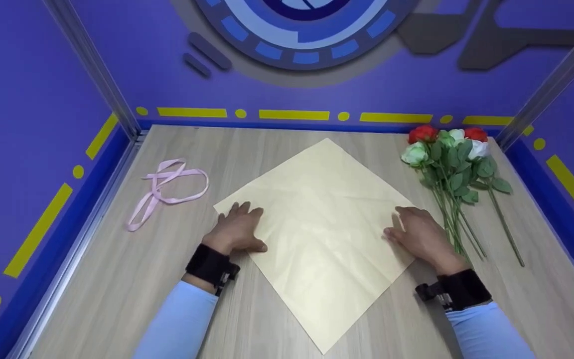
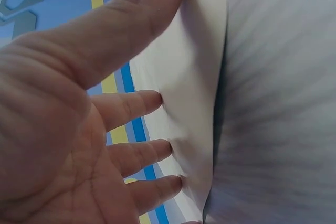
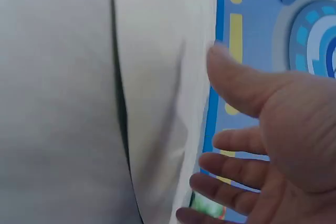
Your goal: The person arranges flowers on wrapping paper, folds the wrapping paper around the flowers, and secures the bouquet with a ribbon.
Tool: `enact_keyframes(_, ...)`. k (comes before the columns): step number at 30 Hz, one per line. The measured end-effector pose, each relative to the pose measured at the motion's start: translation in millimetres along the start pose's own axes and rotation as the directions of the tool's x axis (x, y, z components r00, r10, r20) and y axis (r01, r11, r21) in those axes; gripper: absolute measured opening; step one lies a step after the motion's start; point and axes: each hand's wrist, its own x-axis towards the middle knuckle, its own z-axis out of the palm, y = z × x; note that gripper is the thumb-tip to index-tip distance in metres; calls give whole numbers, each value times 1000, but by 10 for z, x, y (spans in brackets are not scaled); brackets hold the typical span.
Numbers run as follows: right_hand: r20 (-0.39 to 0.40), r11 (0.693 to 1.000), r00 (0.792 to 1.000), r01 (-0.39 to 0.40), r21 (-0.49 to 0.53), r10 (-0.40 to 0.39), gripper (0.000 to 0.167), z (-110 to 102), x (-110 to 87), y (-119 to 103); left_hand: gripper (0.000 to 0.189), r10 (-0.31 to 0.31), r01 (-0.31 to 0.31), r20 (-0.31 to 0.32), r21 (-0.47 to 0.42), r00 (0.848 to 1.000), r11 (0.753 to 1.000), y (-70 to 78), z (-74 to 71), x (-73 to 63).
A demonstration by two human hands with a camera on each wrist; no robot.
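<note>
A square sheet of pale yellow wrapping paper (image 1: pixel 327 229) lies on the table with one corner pointing at me, lightly creased. My left hand (image 1: pixel 237 229) rests near its left corner, fingers spread and fingertips touching the paper. In the left wrist view the fingertips of that hand (image 2: pixel 94 93) press on the sheet near its edge. Over the right corner is my right hand (image 1: pixel 419 237), fingers loosely extended. The right wrist view shows this hand (image 3: pixel 262 145) beside the paper (image 3: pixel 157 77) with nothing in its grasp; whether it touches the sheet I cannot tell.
A looped pink ribbon (image 1: pixel 167 192) lies on the wooden table (image 1: pixel 117 299) at the left. Several artificial roses (image 1: pixel 449 159), red, white and pale green with long stems, lie at the right beside my right hand. Blue panels (image 1: pixel 292 89) wall the back and sides.
</note>
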Motion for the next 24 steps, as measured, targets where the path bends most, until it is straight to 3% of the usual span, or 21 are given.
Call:
enact_keyframes(3, -123, 999, 991, -53, 0, 53, 43, -110, 11, 132, 96, 5, -5, -9, 4, 1000, 1000, 1, 1, -2)
enact_keyframes(6, -263, 993, 958, -115, -4, 110, 22, -197, -9, 302, 95, 6, -6, -13, 5, 1000, 1000, 9, -1, -6)
enact_keyframes(8, -347, 988, 927, -156, -17, 141, 26, -231, -35, 419, 95, 9, -9, -16, 5, 1000, 1000, 14, 1, -4)
enact_keyframes(11, -406, 975, 894, -219, -24, 191, 31, -264, -62, 576, 95, 3, -3, -7, 8, 1000, 1000, 13, 4, -2)
enact_keyframes(13, -398, 966, 889, -258, -22, 228, 29, -270, -69, 665, 96, -1, 1, -4, 7, 1000, 1000, 7, 8, 1)
enact_keyframes(17, -314, 946, 899, -324, -13, 304, 29, -310, -31, 809, 96, -2, 2, 5, 2, 1000, 1000, 13, -2, -1)
enact_keyframes(24, -201, 929, 911, -370, -11, 360, 28, -467, 135, 934, 97, 11, -11, 9, -23, 1000, 1000, 20, -9, 7)
